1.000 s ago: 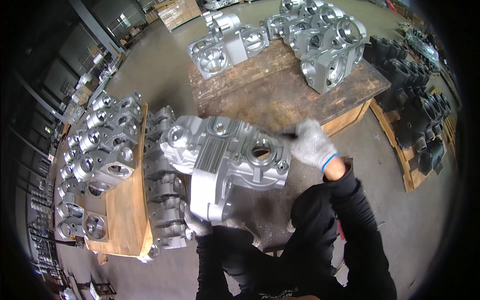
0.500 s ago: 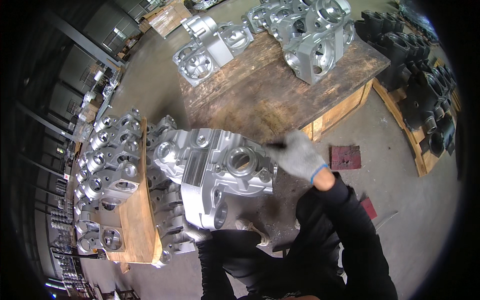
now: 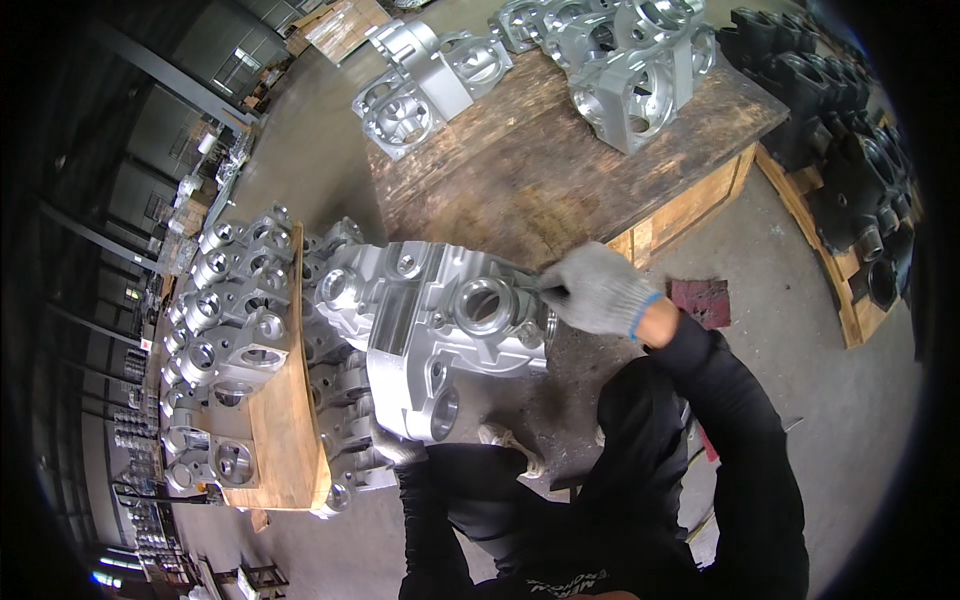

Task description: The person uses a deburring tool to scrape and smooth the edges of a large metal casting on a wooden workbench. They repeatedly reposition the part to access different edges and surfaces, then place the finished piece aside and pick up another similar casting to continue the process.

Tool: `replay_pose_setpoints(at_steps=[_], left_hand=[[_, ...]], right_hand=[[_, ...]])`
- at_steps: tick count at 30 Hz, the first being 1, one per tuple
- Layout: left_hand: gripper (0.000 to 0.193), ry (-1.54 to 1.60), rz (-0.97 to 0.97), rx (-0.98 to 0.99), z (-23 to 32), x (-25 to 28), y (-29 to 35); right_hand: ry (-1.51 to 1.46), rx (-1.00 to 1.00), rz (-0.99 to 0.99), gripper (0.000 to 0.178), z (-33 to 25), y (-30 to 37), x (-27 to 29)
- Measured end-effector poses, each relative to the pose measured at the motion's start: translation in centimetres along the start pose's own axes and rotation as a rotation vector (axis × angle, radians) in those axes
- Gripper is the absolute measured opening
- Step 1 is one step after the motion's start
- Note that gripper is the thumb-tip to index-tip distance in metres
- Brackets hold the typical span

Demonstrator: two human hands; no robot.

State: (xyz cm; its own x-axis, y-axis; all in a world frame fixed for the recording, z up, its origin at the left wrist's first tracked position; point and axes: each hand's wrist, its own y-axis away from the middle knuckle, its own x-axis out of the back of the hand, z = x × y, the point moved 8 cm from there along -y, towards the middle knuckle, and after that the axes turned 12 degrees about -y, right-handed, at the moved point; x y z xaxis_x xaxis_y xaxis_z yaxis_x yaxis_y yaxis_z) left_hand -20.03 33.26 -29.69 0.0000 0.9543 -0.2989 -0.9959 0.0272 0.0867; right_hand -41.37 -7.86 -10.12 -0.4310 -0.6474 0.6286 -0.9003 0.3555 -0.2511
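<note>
- The right hand (image 3: 598,290), in a grey glove with a blue cuff edge, was curled narrow just beside the right end of a silver metal casting; a dark patch showed at its fingertips, and whether it held anything I could not tell.
- The left hand (image 3: 398,447), also gloved, was at the casting's lower left end, mostly hidden by it; how far its fingers were closed could not be told.
- The silver metal casting (image 3: 395,375) lay in front of the person, between the hands, with a round bored opening facing up near the right hand.
- Just left of it, more castings (image 3: 350,405) stood in a row beside a wooden board (image 3: 288,435), which bore a further cluster (image 3: 205,310).
- Beyond it was a worn wooden table (image 3: 480,190), with one casting (image 3: 415,95) at its left and a group (image 3: 635,95) at its far right.
- A red mat (image 3: 703,298) lay on the floor, right of the right hand.
- Farther right, black parts (image 3: 865,190) filled a wooden pallet (image 3: 828,275).
</note>
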Motion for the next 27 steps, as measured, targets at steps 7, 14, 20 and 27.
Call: replay_pose_setpoints(at_steps=[7,14,20,27], left_hand=[[0.047,0.168,-0.109,0.078,-0.5,-0.5,-0.3],[0.042,0.145,-0.017,0.093,-1.8,1.2,-1.0],[0.042,0.082,-0.072,0.104,-1.3,0.9,-0.4],[0.046,0.063,-0.053,0.113,-0.4,-0.1,0.2]], right_hand=[[-0.648,-0.412,0.118,0.035,0.7,0.8,-0.2],[-0.742,-0.490,0.054,0.032,-2.3,0.7,-2.3],[-0.861,-0.634,0.196,0.023,-1.1,-1.6,-2.8],[-0.340,-0.406,-0.090,0.019,-3.0,-4.0,-1.4]])
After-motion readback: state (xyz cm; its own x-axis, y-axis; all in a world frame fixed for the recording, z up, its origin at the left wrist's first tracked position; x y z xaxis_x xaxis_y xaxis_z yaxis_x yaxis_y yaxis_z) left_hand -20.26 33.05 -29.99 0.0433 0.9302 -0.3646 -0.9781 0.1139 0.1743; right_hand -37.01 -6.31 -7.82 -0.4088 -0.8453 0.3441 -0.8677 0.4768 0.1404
